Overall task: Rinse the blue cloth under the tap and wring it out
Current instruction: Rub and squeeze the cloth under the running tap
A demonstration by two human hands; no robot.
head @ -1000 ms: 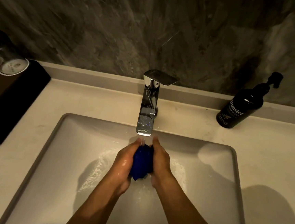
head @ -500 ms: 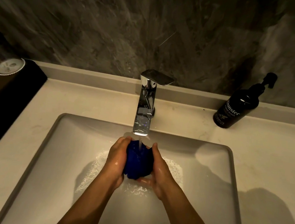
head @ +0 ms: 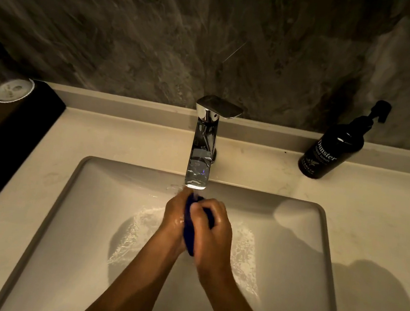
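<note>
- Squeezing the blue cloth point(head: 188, 230) between them, the left hand point(head: 175, 218) and right hand point(head: 210, 235) met just under the tap point(head: 199, 164), over the sink point(head: 52, 219).
- Both sets of fingers point(head: 200, 208) were curled tight around the bunched cloth.
- Water splashed in the basin below.

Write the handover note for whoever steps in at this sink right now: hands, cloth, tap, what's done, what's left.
Left hand: closed on the blue cloth, pressing from its side.
Right hand: closed over the cloth from the other side, fingers wrapped on top.
The cloth is bunched between both palms, directly under the spout of the tap, above the sink.
The tap is running; water lies rippled in the basin.
Done: cloth is wet and under the stream.
Left: finish rinsing, wring it out; the tap probably needs shutting off too.
Hand wash bottle stands on the counter to the right, untouched.
</note>
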